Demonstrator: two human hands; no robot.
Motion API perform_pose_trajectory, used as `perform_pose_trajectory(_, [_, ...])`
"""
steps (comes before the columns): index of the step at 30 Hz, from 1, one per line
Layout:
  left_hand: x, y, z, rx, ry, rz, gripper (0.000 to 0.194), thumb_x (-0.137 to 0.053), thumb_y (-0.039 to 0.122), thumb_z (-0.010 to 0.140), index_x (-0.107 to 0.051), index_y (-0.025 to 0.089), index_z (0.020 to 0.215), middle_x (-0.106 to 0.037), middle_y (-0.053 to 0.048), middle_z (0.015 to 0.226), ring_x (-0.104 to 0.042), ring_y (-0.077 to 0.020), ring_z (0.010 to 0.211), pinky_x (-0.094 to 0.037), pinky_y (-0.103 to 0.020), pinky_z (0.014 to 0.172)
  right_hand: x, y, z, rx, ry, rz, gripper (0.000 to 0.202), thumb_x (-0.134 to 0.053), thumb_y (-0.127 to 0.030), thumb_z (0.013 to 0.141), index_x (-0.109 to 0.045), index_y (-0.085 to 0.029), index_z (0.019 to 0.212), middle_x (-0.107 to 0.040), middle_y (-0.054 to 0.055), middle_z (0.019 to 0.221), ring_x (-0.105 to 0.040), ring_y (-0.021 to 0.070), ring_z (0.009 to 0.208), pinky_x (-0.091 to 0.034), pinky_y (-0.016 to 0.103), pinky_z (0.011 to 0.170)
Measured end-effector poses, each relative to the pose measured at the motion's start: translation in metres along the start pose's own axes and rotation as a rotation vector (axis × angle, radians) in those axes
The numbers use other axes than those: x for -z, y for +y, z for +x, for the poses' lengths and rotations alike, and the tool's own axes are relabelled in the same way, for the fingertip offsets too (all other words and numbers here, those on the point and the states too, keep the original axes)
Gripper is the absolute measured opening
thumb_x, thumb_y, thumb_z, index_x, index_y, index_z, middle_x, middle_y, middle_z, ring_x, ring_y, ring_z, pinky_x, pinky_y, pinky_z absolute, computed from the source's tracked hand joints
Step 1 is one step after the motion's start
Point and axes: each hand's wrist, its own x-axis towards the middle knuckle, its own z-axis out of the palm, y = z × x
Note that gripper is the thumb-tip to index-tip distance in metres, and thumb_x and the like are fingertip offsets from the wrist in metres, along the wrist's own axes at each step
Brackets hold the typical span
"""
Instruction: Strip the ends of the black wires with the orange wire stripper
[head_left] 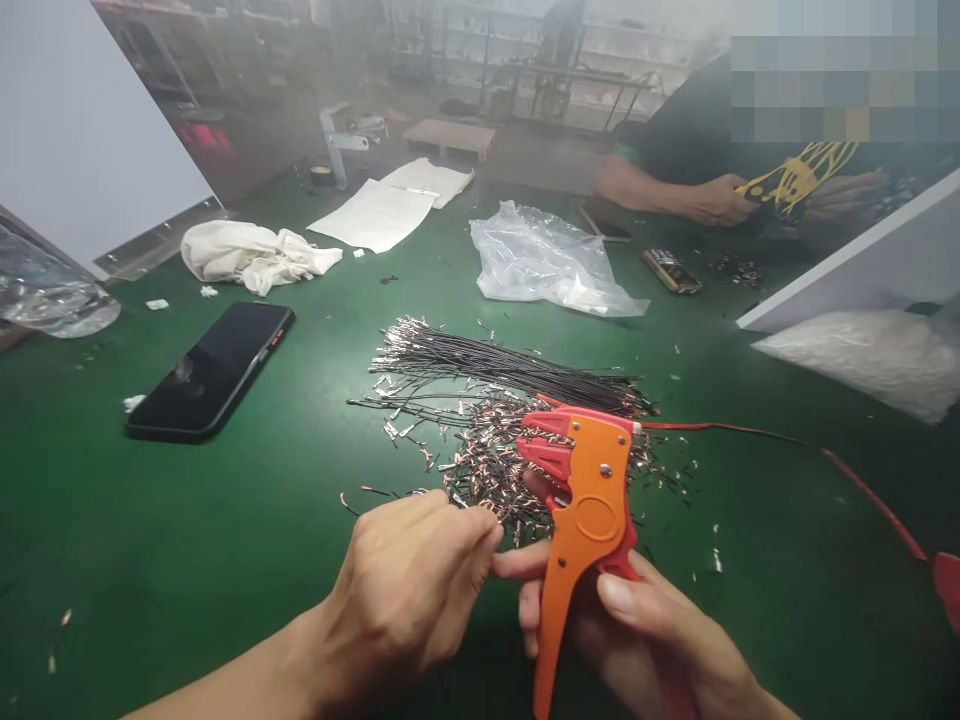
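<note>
My right hand (pixel 667 630) is wrapped round an orange and red wire stripper (pixel 596 500), its jaws pointing left over the table. My left hand (pixel 420 580) is closed with the thumb pressed to the fingers, close to my right index finger. Whatever it may pinch is hidden. Just beyond both hands lies a heap of short wire offcuts (pixel 487 470) with bare copper and metal ends. Behind that heap is a bundle of black wires (pixel 510 365) with silvery terminals at its left end. A thin red cord (pixel 772 435) runs rightward from beside the stripper's head.
A black phone (pixel 214 370) lies on the green table at left, near a white cloth (pixel 251 255). Paper sheets (pixel 382 210) and a clear plastic bag (pixel 551 260) lie farther back. At right are a bag of white pieces (pixel 870 355) and another person's hand (pixel 720 200) with yellow strands.
</note>
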Motion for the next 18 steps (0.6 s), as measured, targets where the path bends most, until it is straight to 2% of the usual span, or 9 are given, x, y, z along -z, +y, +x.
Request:
perform_pose_trajectory(3, [0.002, 0.004, 0.0, -0.013, 0.01, -0.01, 0.016, -0.056, 0.002, 0.086, -0.055, 0.018, 0.086, -0.05, 0.004, 0.06, -0.037, -0.0119, 0.053, -0.031, -0.027, 0.051, 0.001, -0.001, 0.002, -0.022, -0.093, 0.116, 0.032, -0.057, -0.032, 0.09, -0.074, -0.012, 0.109, -0.073, 0.013, 0.101, -0.064, 0.0206, 0.089, -0.05, 0.037, 0.086])
perform_pose_trajectory(5, [0.003, 0.005, 0.0, -0.025, -0.014, -0.016, 0.017, -0.054, 0.001, 0.087, -0.054, 0.018, 0.082, -0.048, 0.004, 0.059, -0.036, -0.0122, 0.052, -0.03, -0.027, 0.052, -0.001, -0.002, 0.004, -0.024, -0.11, 0.201, 0.032, -0.055, -0.027, 0.089, -0.072, -0.014, 0.114, -0.074, 0.013, 0.106, -0.066, 0.02, 0.09, -0.051, 0.037, 0.086])
perform_pose_trajectory(10, [0.005, 0.007, 0.001, -0.021, -0.077, 0.02, 0.02, -0.051, 0.004, 0.089, -0.054, 0.018, 0.077, -0.044, 0.003, 0.055, -0.033, -0.0128, 0.052, -0.026, -0.028, 0.051, -0.004, 0.0, 0.005, -0.042, -0.147, 0.27, 0.065, -0.056, -0.01, 0.072, -0.055, -0.024, 0.135, -0.074, 0.011, 0.113, -0.07, 0.0208, 0.094, -0.05, 0.041, 0.087])
perform_pose_trajectory(13, [0.006, 0.008, 0.004, -0.012, -0.025, 0.021, 0.017, -0.054, 0.003, 0.088, -0.056, 0.018, 0.08, -0.044, 0.004, 0.054, -0.034, -0.0128, 0.052, -0.025, -0.028, 0.05, -0.002, 0.005, 0.004, -0.127, -0.198, 0.23, 0.055, -0.057, -0.011, 0.066, -0.067, -0.015, 0.121, -0.075, 0.012, 0.105, -0.071, 0.0223, 0.093, -0.049, 0.04, 0.089])
perform_pose_trajectory(16, [0.006, 0.01, 0.006, 0.001, -0.008, -0.016, 0.016, -0.056, 0.001, 0.086, -0.058, 0.017, 0.086, -0.047, 0.003, 0.055, -0.035, -0.0128, 0.052, -0.025, -0.028, 0.05, 0.002, 0.009, 0.003, -0.154, -0.211, 0.191, 0.035, -0.062, -0.018, 0.065, -0.074, -0.001, 0.093, -0.074, 0.014, 0.086, -0.069, 0.0177, 0.078, -0.05, 0.025, 0.073])
perform_pose_trajectory(18, [0.006, 0.01, 0.007, 0.002, -0.011, -0.033, 0.017, -0.055, 0.0, 0.086, -0.058, 0.016, 0.089, -0.048, 0.003, 0.055, -0.035, -0.0128, 0.052, -0.026, -0.028, 0.05, 0.003, 0.01, 0.002, -0.106, -0.2, 0.168, 0.04, -0.066, -0.023, 0.068, -0.073, -0.003, 0.101, -0.073, 0.013, 0.083, -0.066, 0.016, 0.072, -0.047, 0.023, 0.066])
